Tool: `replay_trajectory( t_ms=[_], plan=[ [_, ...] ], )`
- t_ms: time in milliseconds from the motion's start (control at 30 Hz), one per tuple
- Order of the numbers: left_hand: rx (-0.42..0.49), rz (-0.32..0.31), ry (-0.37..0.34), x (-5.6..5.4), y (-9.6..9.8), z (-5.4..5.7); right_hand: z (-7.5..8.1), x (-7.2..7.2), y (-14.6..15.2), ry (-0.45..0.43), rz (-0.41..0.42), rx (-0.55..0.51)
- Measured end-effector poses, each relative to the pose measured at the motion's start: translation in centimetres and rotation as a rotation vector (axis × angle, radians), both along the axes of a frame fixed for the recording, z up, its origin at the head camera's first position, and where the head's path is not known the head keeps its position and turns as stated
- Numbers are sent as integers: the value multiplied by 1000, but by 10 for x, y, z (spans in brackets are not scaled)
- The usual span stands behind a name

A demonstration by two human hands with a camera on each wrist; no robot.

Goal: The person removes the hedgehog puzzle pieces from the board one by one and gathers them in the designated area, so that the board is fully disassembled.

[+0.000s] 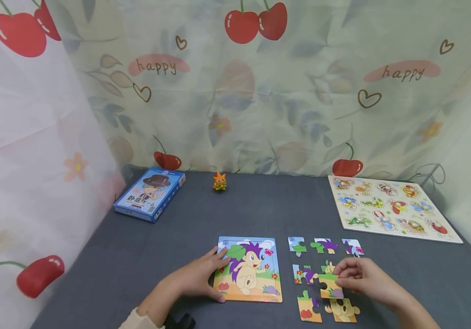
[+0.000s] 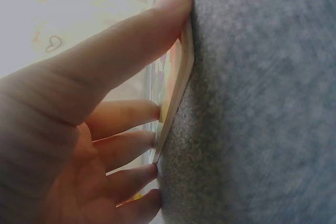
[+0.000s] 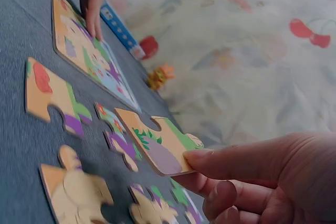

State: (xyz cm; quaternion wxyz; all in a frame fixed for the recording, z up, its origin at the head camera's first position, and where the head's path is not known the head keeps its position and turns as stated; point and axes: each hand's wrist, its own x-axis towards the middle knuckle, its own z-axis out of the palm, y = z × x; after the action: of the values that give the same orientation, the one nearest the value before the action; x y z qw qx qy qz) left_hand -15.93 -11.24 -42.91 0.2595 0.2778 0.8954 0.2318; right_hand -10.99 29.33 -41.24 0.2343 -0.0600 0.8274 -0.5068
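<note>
My right hand [image 1: 360,276] pinches a jigsaw puzzle piece [image 3: 157,148] between thumb and fingers. The piece is orange and green with a purple rock, and it is tilted above the table in the right wrist view. Around it lie several loose pieces, among them one with a red patch [image 1: 307,313], a beige one [image 1: 344,310] and one with purple and red flowers [image 1: 304,274]. My left hand [image 1: 200,274] rests at the left edge of a square hedgehog puzzle board [image 1: 247,269], thumb at its near corner and fingers spread along the side.
A blue box [image 1: 150,194] lies at the back left, with a small orange figurine [image 1: 219,182] to its right. At the back right is a white board with insect pictures [image 1: 395,208]. A printed curtain [image 1: 235,123] hangs behind the dark table [image 1: 256,205].
</note>
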Motion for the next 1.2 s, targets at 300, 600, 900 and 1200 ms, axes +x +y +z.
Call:
replay_trajectory(
  t_ms=[300, 600, 900, 1200],
  plan=[
    [8, -4, 7, 1, 0, 1, -4, 18, 32, -10, -119, 26],
    [7, -1, 7, 2, 0, 2, -12, 32, 61, -16, -128, 76],
    [9, 5, 9, 2, -1, 0, -21, 41, 81, -51, -174, 120],
    [7, -2, 9, 1, -1, -1, -31, 42, 88, -105, -173, 120]
  ],
)
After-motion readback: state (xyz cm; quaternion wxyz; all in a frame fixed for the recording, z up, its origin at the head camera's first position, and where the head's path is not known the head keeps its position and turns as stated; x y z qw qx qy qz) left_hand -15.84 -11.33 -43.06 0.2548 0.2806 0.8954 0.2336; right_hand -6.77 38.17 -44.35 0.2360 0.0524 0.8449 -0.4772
